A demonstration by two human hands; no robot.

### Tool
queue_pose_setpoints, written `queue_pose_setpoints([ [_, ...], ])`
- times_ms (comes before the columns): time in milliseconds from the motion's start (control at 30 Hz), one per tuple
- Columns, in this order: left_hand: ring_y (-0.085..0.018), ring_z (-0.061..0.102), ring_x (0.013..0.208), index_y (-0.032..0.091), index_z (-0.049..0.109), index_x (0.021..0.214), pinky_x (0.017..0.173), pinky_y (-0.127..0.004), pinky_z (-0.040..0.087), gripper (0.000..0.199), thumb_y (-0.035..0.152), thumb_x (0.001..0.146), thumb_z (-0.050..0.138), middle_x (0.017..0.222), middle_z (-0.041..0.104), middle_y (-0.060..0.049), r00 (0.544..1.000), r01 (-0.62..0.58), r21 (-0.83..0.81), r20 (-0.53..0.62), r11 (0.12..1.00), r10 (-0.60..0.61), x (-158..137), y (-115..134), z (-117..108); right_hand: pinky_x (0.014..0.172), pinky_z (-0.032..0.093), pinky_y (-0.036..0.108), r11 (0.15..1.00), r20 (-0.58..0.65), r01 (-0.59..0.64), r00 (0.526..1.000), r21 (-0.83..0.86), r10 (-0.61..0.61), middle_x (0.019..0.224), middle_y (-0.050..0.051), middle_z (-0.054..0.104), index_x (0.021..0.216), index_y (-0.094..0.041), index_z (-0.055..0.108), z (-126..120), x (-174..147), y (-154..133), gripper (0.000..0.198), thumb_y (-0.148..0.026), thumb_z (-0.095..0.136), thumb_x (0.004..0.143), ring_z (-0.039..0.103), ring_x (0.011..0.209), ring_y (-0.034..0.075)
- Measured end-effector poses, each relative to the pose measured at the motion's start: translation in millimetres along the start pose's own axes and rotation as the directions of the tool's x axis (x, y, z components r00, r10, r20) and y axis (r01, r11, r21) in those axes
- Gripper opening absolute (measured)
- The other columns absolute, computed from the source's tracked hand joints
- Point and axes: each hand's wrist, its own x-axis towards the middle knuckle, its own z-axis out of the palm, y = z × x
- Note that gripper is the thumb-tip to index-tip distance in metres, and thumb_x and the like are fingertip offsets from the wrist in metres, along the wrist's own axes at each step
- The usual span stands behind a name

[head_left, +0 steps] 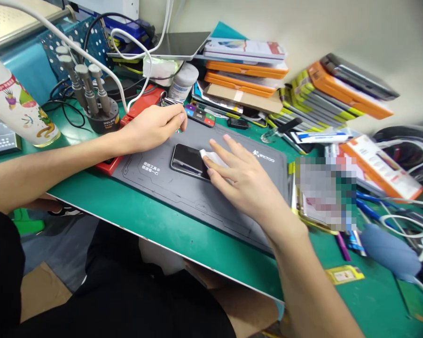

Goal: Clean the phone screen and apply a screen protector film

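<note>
A black-screened smartphone (186, 160) lies face up on the grey work mat (197, 202). Over its right end is my right hand (241, 176), fingers stretched and spread. A white tissue (215, 157) lies beneath those fingers, partly covered by them, against the phone's right end. My left hand (155, 126) rests beyond the phone's left end, at the mat's far left part, its fingers curled down. A small shiny thing shows under its fingertips; what it is, and whether the fingers grip it, I cannot make out.
A red case (143, 105) and a screwdriver stand (104, 123) are at the left, near a patterned cup (21, 101). Orange boxes (246, 77) are stacked behind the mat. Phone parts, cables and a blue-grey blower bulb (391, 251) crowd the right side of the green table (183, 234).
</note>
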Motion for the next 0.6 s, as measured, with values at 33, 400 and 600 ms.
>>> queue_pose_setpoints([
  [33, -0.019, 0.069, 0.087, 0.020, 0.073, 0.098, 0.091, -0.034, 0.053, 0.035, 0.034, 0.110, 0.043, 0.087, 0.075, -0.005, 1.000, 0.005, 0.024, -0.027, 1.000, -0.004, 0, 0, 0, 0.135, 0.035, 0.076, 1.000, 0.013, 0.011, 1.000, 0.010, -0.011, 0.176, 0.003, 0.053, 0.151, -0.035, 0.076, 4, 8, -4, 0.044, -0.034, 0.051, 0.115, 0.032, 0.173, 0.037],
  [400, -0.019, 0.049, 0.064, 0.026, 0.050, 0.062, 0.079, -0.036, 0.046, 0.032, 0.035, 0.092, 0.054, 0.055, 0.048, 0.001, 0.998, 0.057, 0.166, -0.019, 0.984, -0.055, -1, 5, -4, 0.136, 0.037, 0.070, 0.984, 0.108, -0.076, 0.992, 0.159, 0.059, 0.173, 0.004, 0.057, 0.149, -0.035, 0.077, 3, 23, 16, 0.044, -0.043, 0.052, 0.115, 0.033, 0.173, 0.034],
  [600, -0.019, 0.054, 0.069, 0.024, 0.057, 0.064, 0.089, -0.037, 0.049, 0.031, 0.035, 0.093, 0.055, 0.058, 0.052, 0.000, 0.998, 0.055, 0.199, -0.017, 0.978, -0.052, -1, 3, -3, 0.136, 0.036, 0.071, 0.990, 0.031, -0.103, 0.994, 0.101, 0.101, 0.175, 0.008, 0.053, 0.147, -0.029, 0.079, -4, -1, 31, 0.044, -0.040, 0.052, 0.115, 0.033, 0.172, 0.037],
])
